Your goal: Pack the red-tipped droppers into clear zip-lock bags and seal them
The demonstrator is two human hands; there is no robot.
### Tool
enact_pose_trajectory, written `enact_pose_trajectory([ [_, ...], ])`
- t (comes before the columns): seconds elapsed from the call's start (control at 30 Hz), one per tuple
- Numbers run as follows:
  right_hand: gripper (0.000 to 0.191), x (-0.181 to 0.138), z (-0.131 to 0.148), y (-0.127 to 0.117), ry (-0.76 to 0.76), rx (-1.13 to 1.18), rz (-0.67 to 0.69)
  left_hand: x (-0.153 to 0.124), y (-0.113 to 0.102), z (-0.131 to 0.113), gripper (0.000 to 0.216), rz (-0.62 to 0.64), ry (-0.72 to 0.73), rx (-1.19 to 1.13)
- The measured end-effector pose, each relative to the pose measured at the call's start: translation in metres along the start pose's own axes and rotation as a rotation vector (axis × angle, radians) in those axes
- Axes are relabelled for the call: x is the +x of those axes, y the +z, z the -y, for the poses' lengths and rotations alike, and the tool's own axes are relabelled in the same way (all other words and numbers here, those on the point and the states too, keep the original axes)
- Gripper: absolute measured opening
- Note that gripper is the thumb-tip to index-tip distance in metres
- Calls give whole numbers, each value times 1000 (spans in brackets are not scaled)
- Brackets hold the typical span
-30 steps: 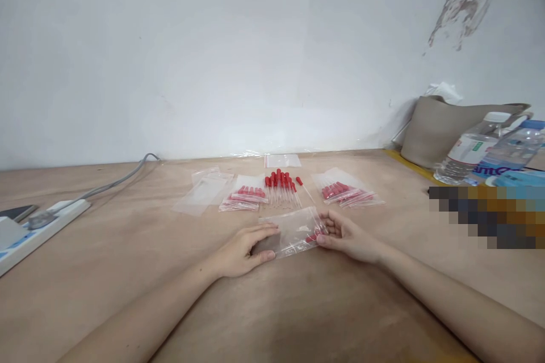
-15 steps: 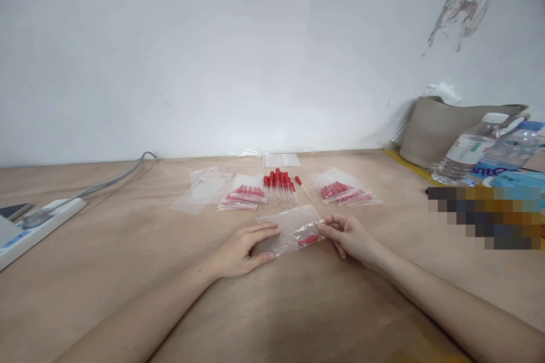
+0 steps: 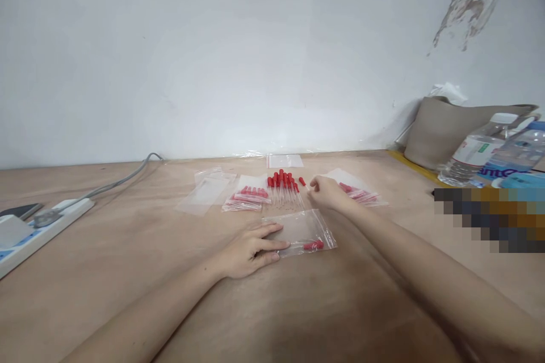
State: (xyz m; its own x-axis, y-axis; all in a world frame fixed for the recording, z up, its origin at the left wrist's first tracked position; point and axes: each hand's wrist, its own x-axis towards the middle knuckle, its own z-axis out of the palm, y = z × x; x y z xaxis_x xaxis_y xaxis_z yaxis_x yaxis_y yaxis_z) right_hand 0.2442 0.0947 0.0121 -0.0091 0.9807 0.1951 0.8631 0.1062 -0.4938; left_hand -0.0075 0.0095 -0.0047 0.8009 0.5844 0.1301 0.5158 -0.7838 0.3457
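Note:
My left hand lies with its fingers stretched out over a clear zip bag, pressing it to the table. Inside that bag, near its right end, are red dropper bulbs. My right hand reaches past the bag, its bent thumb and forefinger closed about the stem of a single dropper with a red bulb. Left of it, a cluster of loose droppers lies with bulbs away from me. Filled bags of droppers lie in a left pile and a right pile, the latter partly covered by my right hand.
Flat bags lie at the left, another bag by the wall. A power strip with a grey cable is far left. At the right stand a grey-brown bin and plastic bottles.
My right hand has let go of the zip bag's right end and moved forward to the single dropper. My left hand stays on the bag, fingers a little further over it.

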Motion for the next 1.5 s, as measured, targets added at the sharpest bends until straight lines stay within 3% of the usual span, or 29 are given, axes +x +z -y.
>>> enact_pose_trajectory([
  [0.17,31,39,18,26,127,-4,49,-1,-1,-1,33,4,12,16],
  [0.3,47,37,15,20,164,34,36,-1,-2,-1,33,5,23,17],
  [0.4,56,16,-3,4,118,146,-15,-1,-1,0,33,0,21,2],
  [0.57,60,-38,-38,-8,135,702,-186,1,1,3,33,-2,27,-9],
  [0.73,52,-78,-36,3,205,1103,-232,0,0,2,37,4,12,7],
  [0.97,47,-98,-27,8,269,1266,119,-2,2,3,57,-11,-68,9],
  [1.1,41,-96,-34,5,236,1152,288,-1,2,2,57,-12,-67,3],
  [1.33,38,-95,-26,9,103,907,403,0,0,1,56,-10,-61,13],
  [1.5,37,-95,-28,-12,-37,824,599,0,2,4,50,-22,-48,19],
])
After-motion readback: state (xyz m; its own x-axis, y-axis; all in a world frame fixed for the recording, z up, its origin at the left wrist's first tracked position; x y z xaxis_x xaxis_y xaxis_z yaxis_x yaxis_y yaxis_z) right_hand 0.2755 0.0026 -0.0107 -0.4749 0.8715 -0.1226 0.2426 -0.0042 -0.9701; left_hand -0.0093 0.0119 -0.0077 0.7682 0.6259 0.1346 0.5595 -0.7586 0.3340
